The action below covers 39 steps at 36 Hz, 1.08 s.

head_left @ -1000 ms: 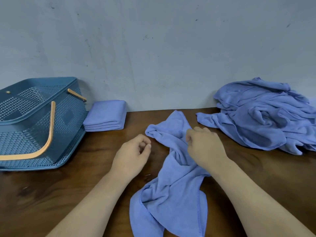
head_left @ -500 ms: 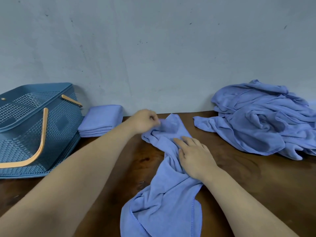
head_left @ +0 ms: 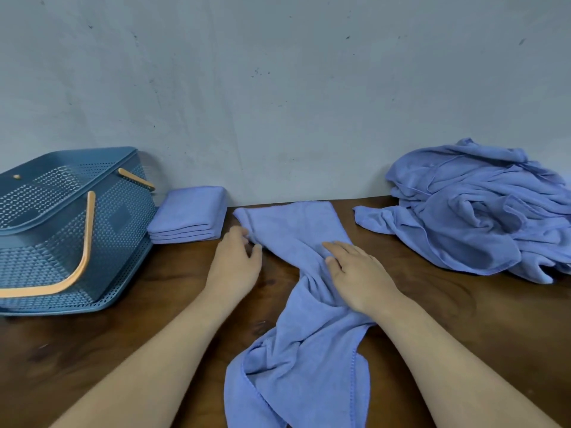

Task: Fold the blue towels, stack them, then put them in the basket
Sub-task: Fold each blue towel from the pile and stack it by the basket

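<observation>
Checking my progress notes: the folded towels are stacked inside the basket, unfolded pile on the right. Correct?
No. The head view shows the folded towels stacked on the table beside the basket, not inside it. The unfolded pile is on the right.
</observation>
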Tool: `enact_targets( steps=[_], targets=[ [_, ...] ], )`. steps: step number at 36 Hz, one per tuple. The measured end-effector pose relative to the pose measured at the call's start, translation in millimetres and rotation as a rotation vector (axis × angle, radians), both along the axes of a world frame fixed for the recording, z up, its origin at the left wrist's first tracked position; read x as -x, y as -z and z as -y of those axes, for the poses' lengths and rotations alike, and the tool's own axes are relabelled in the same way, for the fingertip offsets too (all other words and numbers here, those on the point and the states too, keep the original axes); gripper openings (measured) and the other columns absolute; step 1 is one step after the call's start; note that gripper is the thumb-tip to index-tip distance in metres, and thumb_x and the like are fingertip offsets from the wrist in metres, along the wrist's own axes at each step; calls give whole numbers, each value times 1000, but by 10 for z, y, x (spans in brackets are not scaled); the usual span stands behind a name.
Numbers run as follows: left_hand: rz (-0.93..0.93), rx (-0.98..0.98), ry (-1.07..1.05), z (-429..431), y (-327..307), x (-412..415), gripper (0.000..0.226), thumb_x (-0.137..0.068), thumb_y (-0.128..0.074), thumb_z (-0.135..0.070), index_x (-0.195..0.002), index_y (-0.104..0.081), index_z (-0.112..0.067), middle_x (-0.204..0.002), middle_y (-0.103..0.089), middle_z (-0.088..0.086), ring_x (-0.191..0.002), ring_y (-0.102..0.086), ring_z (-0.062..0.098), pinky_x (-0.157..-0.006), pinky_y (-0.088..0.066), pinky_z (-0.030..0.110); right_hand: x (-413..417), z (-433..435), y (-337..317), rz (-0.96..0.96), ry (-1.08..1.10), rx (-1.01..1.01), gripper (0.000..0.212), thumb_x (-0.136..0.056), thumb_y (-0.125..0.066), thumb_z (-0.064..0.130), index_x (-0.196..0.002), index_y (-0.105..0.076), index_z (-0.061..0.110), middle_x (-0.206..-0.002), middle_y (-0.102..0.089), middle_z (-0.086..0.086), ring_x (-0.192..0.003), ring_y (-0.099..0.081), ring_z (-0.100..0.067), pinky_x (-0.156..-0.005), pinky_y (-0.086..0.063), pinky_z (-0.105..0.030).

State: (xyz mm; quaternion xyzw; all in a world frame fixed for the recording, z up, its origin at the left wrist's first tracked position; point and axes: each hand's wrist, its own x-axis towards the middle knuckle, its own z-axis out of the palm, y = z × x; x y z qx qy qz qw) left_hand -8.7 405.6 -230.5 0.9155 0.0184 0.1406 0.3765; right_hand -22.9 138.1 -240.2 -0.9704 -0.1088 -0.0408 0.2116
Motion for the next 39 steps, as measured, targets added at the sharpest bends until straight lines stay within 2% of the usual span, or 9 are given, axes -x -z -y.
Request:
enact_targets(
  steps=[7, 13, 17, 20, 25, 30, 33, 36, 39],
  targets=[
    [-112, -282, -113, 8, -13, 19, 48, -102, -51, -61, -131, -66, -27, -133, -56, 0, -130, -46, 25, -103, -40, 42, -26, 17, 41, 23, 3, 19, 50, -114, -29, 40, -162, -36, 30, -168, -35, 9, -156, -27, -11, -125, -27, -36],
    [-215, -83, -206, 57, -91, -301, 33, -97, -56, -60, -82, -73, -35, -100, -72, -11, -116, -60, 25, -93, -35, 41, -12, -11, 54, 22, 18, 45, 50, -114, -26, 43, -163, -35, 34, -172, -27, 8, -160, -19, -11, -128, -20, -38],
    [-198, 12, -226, 121, -83, -375, 25, -100, -53, -41, -85, -70, -31, -90, -70, -11, -98, -60, 20, -93, -38, 41, -15, -7, 62, 23, 21, 42, 50, -114, -25, 43, -163, -35, 36, -173, -26, 9, -160, -17, -9, -128, -19, -36],
    [-119, 294, -162, 165, -131, -331, 22, -104, -47, -30, -86, -53, -19, -80, -60, 1, -68, -52, 20, -71, -46, 40, -17, -9, 67, 23, 31, 34, 49, -114, -26, 43, -162, -35, 38, -173, -26, 10, -160, -17, -9, -128, -18, -35],
    [-94, 688, -91, 189, -155, -385, 22, -107, -40, -26, -93, -50, -12, -99, -63, 20, -95, -71, 37, -81, -66, 45, -16, -21, 65, 15, 34, 40, 50, -114, -26, 45, -162, -34, 39, -173, -23, 10, -160, -16, -9, -129, -17, -36],
    [-121, 611, -48, 136, -132, -449, 37, -108, -47, -25, -73, -38, -18, -70, -43, 8, -74, -53, 33, -78, -66, 51, -18, -20, 63, 8, 29, 48, 50, -113, -26, 45, -162, -34, 39, -174, -23, 10, -160, -16, -10, -129, -17, -37],
    [-206, 668, 12, 99, -147, -435, 8, -103, -64, -21, -104, -56, -19, -97, -59, 1, -96, -65, 23, -89, -65, 47, -19, -14, 64, 2, 28, 51, 50, -113, -26, 46, -162, -34, 40, -174, -22, 10, -160, -16, -10, -129, -17, -38],
    [-279, 697, 87, 34, -106, -398, 53, -98, -69, -2, -143, -47, -20, -130, -55, 7, -115, -67, 26, -91, -64, 45, -9, -16, 54, -7, 25, 55, 50, -113, -25, 45, -162, -33, 40, -174, -21, 10, -161, -14, -10, -129, -16, -38],
    [-278, 637, 41, 0, -114, -321, 47, -101, -62, 2, -141, -49, -20, -130, -53, 6, -100, -71, 27, -76, -66, 40, -1, -2, 22, -33, 9, 64, 50, -113, -24, 46, -163, -30, 41, -175, -17, 10, -161, -11, -10, -130, -13, -39]
  ],
)
